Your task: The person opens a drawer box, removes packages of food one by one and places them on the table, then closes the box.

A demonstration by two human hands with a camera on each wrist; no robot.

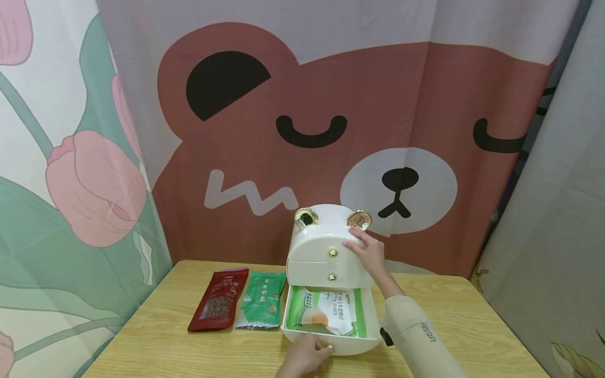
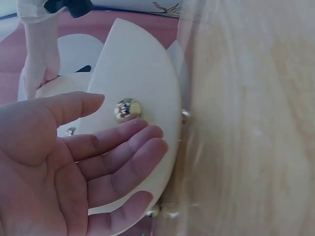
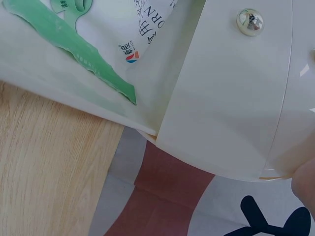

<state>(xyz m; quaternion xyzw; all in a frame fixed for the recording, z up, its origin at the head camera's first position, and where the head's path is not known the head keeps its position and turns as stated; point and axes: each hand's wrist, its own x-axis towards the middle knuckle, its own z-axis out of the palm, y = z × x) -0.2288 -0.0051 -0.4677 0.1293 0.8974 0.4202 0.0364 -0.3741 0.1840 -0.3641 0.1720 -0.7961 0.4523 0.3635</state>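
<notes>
A white frog-shaped drawer cabinet (image 1: 307, 274) stands on the table, its bottom drawer (image 1: 352, 345) pulled out. Inside the drawer lies a green-and-white corn starch packet (image 1: 333, 312), also partly visible in the right wrist view. My left hand (image 1: 304, 357) is at the drawer front, its thumb and loosely extended fingers around the gold knob (image 2: 128, 109); the thumb is apart from the knob. On the cabinet's upper right, my right hand (image 1: 371, 254) rests with extended fingers just below a gold frog eye (image 1: 360, 219). In the right wrist view only a bit of this hand shows.
Left of the cabinet, a dark red packet (image 1: 219, 299) and a green packet (image 1: 262, 302) lie side by side on the wooden table (image 1: 151, 336). A bear-printed curtain (image 1: 378, 94) hangs behind. Smaller gold knobs (image 1: 333, 252) mark the upper drawers.
</notes>
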